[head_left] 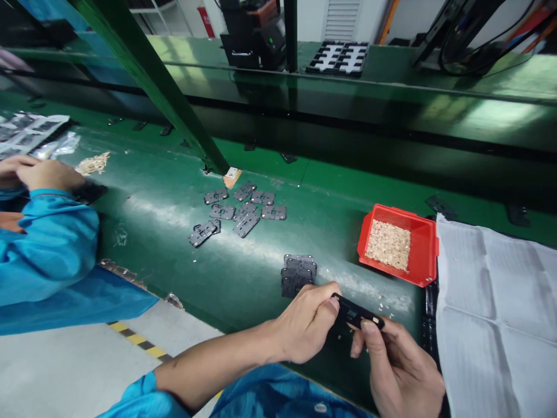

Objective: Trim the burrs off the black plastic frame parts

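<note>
A worn, glossy green bench (248, 264) is strewn with thin black rectangular plates (246, 224), with an overlapping black stack (299, 267) set nearer its front edge. An open red plastic bin (423, 247) is placed to the right; pale slivers (93, 164) are heaped far left.

Glossy green workbench (165, 244), 1 slanted green post (153, 81), pale floor (65, 371) with yellow-black tape (139, 341), white wall (301, 23).
</note>
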`<move>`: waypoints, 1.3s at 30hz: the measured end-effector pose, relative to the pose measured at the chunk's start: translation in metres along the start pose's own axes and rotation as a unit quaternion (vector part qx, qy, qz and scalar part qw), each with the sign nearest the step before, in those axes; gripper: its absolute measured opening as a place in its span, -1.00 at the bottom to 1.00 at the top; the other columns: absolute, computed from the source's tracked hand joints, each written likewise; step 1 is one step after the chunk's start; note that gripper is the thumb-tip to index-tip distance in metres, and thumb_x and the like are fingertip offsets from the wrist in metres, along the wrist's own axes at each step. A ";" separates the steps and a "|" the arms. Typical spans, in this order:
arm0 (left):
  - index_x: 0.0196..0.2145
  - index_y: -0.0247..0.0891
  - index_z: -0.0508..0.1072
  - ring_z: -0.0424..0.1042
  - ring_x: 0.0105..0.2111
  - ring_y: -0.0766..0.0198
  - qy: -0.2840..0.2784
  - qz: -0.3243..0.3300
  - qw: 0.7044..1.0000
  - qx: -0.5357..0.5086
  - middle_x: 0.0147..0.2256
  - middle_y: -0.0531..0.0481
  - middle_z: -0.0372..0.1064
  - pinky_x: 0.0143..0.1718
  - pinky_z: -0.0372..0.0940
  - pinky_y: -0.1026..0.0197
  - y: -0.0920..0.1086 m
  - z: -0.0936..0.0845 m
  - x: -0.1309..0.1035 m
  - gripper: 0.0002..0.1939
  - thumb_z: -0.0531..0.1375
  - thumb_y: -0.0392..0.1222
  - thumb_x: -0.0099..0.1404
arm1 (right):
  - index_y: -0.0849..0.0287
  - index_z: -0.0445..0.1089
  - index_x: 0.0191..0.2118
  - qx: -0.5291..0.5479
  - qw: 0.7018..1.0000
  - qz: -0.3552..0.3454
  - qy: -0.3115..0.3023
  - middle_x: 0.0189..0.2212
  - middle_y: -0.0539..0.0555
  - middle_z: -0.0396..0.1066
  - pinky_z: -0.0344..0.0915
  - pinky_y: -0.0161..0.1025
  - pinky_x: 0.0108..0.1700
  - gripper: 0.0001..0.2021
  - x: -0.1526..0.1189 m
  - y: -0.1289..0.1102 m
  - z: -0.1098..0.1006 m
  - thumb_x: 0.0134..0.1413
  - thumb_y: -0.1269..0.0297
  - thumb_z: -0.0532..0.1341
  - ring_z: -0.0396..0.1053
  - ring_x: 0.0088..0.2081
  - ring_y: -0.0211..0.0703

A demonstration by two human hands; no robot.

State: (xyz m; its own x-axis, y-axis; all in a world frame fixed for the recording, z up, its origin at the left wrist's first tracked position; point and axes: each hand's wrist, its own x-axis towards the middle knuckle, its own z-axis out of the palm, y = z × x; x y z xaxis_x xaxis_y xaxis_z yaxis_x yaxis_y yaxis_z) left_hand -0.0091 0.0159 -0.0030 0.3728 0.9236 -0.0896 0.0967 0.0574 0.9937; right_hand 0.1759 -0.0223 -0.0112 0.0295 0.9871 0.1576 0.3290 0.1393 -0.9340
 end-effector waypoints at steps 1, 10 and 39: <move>-0.37 -0.15 0.12 0.03 -0.56 0.35 -0.004 -0.002 1.000 -0.006 -0.54 0.19 0.01 -0.46 -0.01 0.23 -0.001 0.000 0.000 -0.70 -0.08 -0.15 0.58 | 0.11 0.52 -0.23 -0.001 1.000 -0.004 0.003 -0.55 -0.08 0.46 0.43 -0.38 -0.42 -0.89 0.000 0.000 0.000 0.42 0.34 0.30 0.44 -0.57 -0.28; -0.40 -0.16 0.12 0.08 -0.55 0.35 0.035 -0.008 0.999 -0.007 -0.54 0.17 0.02 -0.45 0.04 0.24 -0.006 0.010 0.001 -0.65 -0.09 -0.09 0.60 | 0.11 0.53 -0.21 -0.005 1.000 -0.029 0.007 -0.56 -0.09 0.47 0.43 -0.40 -0.43 -0.89 -0.003 0.002 0.001 0.42 0.39 0.29 0.44 -0.60 -0.31; -0.46 -0.17 0.10 0.07 -0.57 0.36 0.055 -0.005 0.998 -0.001 -0.57 0.18 -0.02 -0.44 0.00 0.23 -0.012 0.018 0.004 -0.67 -0.07 -0.18 0.52 | 0.12 0.54 -0.14 -0.043 0.996 -0.074 0.036 -0.49 -0.06 0.54 0.50 -0.35 -0.36 -0.88 -0.020 0.012 0.003 0.37 0.50 0.30 0.51 -0.54 -0.28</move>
State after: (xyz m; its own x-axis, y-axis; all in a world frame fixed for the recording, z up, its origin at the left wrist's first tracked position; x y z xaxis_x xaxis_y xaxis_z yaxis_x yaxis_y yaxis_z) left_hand 0.0080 0.0123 -0.0161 0.2677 0.9591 -0.0922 0.0991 0.0677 0.9928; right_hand 0.1768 -0.0402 -0.0266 0.0413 0.9474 0.3174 0.4151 0.2727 -0.8680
